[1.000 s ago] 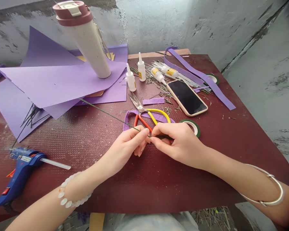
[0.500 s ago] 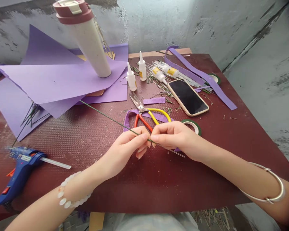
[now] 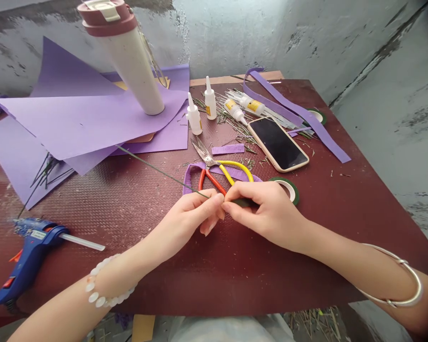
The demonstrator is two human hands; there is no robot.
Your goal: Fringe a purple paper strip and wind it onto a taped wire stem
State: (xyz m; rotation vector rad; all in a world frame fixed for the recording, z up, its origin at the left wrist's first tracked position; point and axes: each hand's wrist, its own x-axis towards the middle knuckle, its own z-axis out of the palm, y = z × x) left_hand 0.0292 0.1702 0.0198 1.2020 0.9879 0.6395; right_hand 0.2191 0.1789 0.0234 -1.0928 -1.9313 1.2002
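A thin green-wrapped wire (image 3: 157, 174) slants from under the purple paper down to my hands. My left hand (image 3: 199, 211) is closed, pinching it between thumb and forefinger. My right hand (image 3: 264, 209) is closed too, its fingertips touching the left ones at the wire's near end. Something dark green shows beneath the right forefinger; whether it is wire or tape is unclear. Just beyond the hands lie scissors (image 3: 209, 164) with red and yellow handles, on a purple strip (image 3: 189, 178). A roll of green tape (image 3: 290, 190) rests by the right knuckles.
Purple paper sheets (image 3: 92, 123) and a tall tumbler (image 3: 135, 66) occupy the back left. Small glue bottles (image 3: 194, 116), loose wires and a phone (image 3: 280, 145) lie at the back right, near a long purple strip (image 3: 321, 133). A blue glue gun (image 3: 32, 251) is at the left.
My right hand has turned and shifted slightly, its fingers curling more. The bare wire ends that stuck out below it no longer show. The left hand has barely moved.
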